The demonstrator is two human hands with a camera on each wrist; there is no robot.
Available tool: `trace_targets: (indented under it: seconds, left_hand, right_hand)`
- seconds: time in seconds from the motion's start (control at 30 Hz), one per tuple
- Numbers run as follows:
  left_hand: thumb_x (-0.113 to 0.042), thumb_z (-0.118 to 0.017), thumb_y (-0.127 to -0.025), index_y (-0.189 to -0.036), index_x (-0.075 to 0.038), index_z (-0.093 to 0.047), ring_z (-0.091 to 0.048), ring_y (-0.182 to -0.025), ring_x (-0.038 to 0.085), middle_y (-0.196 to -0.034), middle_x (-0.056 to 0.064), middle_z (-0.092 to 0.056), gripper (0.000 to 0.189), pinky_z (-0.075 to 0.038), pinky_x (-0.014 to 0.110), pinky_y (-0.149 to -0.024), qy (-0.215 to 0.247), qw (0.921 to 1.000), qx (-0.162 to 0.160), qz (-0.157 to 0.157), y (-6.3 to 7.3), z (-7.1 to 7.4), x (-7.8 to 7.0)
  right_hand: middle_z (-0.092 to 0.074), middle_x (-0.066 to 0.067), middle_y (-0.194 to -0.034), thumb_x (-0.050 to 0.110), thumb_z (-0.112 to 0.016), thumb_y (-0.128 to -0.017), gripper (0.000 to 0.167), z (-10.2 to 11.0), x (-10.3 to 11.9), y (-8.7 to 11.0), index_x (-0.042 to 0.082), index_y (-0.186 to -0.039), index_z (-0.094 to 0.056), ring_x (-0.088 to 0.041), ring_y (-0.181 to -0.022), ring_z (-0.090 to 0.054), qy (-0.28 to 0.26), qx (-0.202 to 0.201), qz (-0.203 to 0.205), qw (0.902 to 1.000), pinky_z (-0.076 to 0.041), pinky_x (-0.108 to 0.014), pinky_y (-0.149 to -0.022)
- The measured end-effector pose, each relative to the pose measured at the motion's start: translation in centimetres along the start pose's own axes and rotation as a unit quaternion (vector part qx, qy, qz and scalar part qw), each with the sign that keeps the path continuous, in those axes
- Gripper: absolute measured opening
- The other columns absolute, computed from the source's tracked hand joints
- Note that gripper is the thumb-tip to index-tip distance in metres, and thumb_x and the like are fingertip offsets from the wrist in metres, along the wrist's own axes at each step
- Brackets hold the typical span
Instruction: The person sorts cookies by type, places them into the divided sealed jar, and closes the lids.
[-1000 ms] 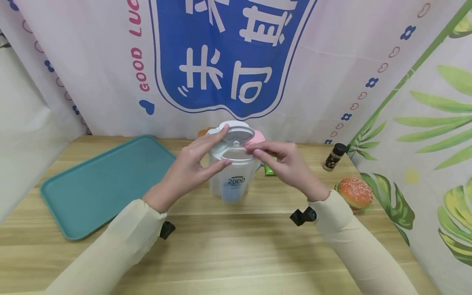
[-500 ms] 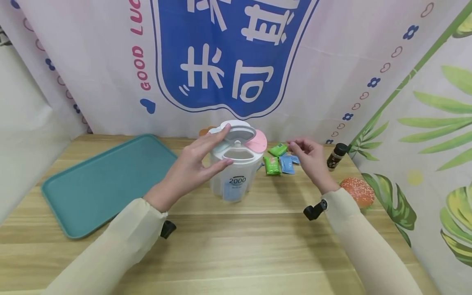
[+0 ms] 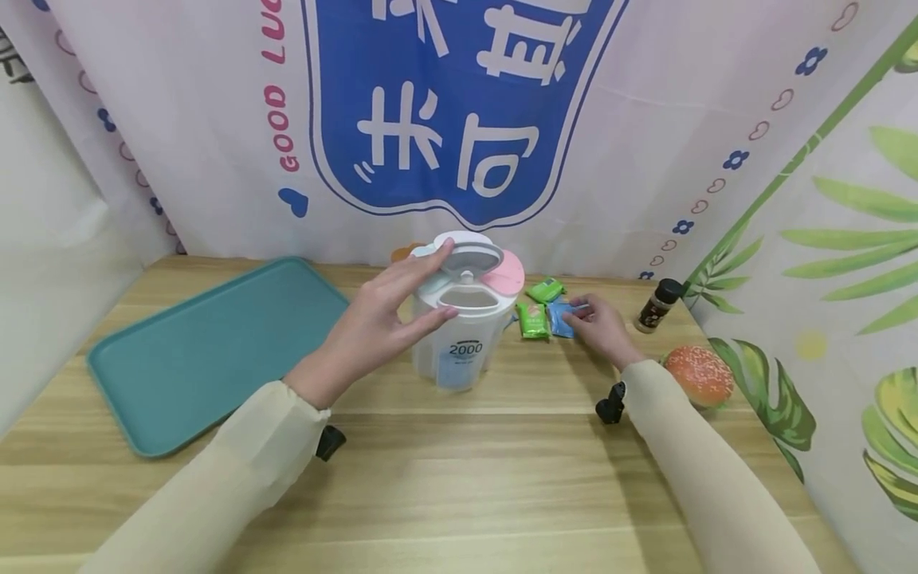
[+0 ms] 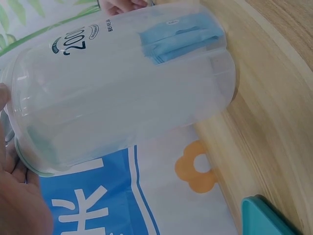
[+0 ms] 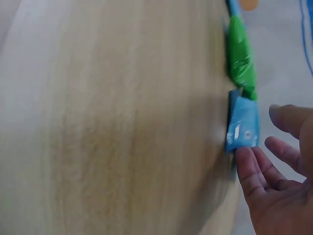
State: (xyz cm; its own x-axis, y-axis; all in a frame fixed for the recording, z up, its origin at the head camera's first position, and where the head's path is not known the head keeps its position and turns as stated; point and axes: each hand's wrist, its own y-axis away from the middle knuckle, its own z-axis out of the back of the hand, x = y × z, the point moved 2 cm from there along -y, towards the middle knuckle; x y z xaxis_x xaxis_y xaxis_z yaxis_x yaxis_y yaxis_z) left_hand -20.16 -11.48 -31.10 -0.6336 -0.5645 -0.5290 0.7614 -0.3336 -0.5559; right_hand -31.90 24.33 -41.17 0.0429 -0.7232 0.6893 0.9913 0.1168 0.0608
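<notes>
A clear lidded storage container point(image 3: 430, 347) marked 2000 stands upright, with its white flap point(image 3: 469, 257) raised over an opening. My left hand point(image 3: 369, 331) holds its top, index finger at the flap and thumb at the front rim. Through the clear wall in the left wrist view, a blue packet point(image 4: 183, 38) shows inside. Right of the container, my right hand point(image 3: 604, 328) reaches to a small blue packet point(image 3: 559, 319); in the right wrist view, fingertips point(image 5: 244, 154) meet its edge while the thumb stays apart. Green packets point(image 3: 533, 320) lie beside it.
At left lies a teal tray point(image 3: 215, 359). A black-capped seasoning bottle point(image 3: 658, 306) and a toy burger point(image 3: 699, 375) stand at right, near my right forearm. Behind the wooden table point(image 3: 459, 478) hangs a printed curtain point(image 3: 610, 143).
My right hand has moved from the container's opening out to the right, then down to the blue packets. My left hand has stayed at the container's top with the flap raised.
</notes>
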Motion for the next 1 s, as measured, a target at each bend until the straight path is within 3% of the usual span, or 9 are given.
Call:
trace_targets:
  seconds: [0.43, 0.57, 0.8, 1.0]
  left_hand:
    - [-0.028, -0.080, -0.095, -0.162, -0.024, -0.040, -0.050, -0.150, 0.029, -0.162, 0.006, -0.051, 0.079, -0.044, 0.051, -0.124, 0.002, 0.9999, -0.005, -0.011, -0.3, -0.1, -0.3]
    - [-0.026, -0.081, -0.094, -0.162, -0.022, -0.041, -0.051, -0.149, 0.029, -0.160, 0.008, -0.053, 0.079, -0.044, 0.050, -0.124, 0.003, 0.9998, -0.011, -0.014, -0.2, 0.0, -0.3]
    - [-0.026, -0.081, -0.094, -0.162, -0.022, -0.040, -0.050, -0.150, 0.029, -0.161, 0.007, -0.052, 0.079, -0.044, 0.050, -0.124, 0.007, 0.9998, -0.010, -0.015, -0.2, -0.1, -0.4]
    - [-0.026, -0.081, -0.094, -0.162, -0.022, -0.040, -0.050, -0.150, 0.029, -0.161, 0.007, -0.052, 0.079, -0.044, 0.051, -0.124, 0.006, 0.9999, -0.008, -0.010, -0.1, 0.0, -0.4]
  right_hand:
    - [-0.062, -0.032, -0.131, 0.022, -0.061, -0.106, 0.058, -0.5, -1.2, -1.2, -0.004, -0.155, -0.042, -0.042, -0.119, -0.062, 0.061, 0.014, 0.012, 0.9980, -0.055, -0.052, -0.101]
    - [-0.061, -0.032, -0.130, 0.018, -0.061, -0.106, 0.059, -0.4, -1.1, -1.2, -0.004, -0.156, -0.040, -0.040, -0.117, -0.062, 0.055, 0.029, 0.006, 0.9980, -0.055, -0.048, -0.098]
    - [-0.059, -0.021, -0.118, 0.016, -0.064, -0.105, 0.056, -0.2, -1.5, -1.0, -0.005, -0.152, -0.041, -0.026, -0.101, -0.057, 0.026, 0.029, -0.019, 0.9991, -0.049, -0.029, -0.083]
    - [-0.056, -0.011, -0.104, 0.015, -0.068, -0.102, 0.050, -0.1, -2.1, -1.1, -0.003, -0.143, -0.047, -0.021, -0.091, -0.053, 0.003, 0.007, -0.011, 0.9999, -0.046, -0.027, -0.077]
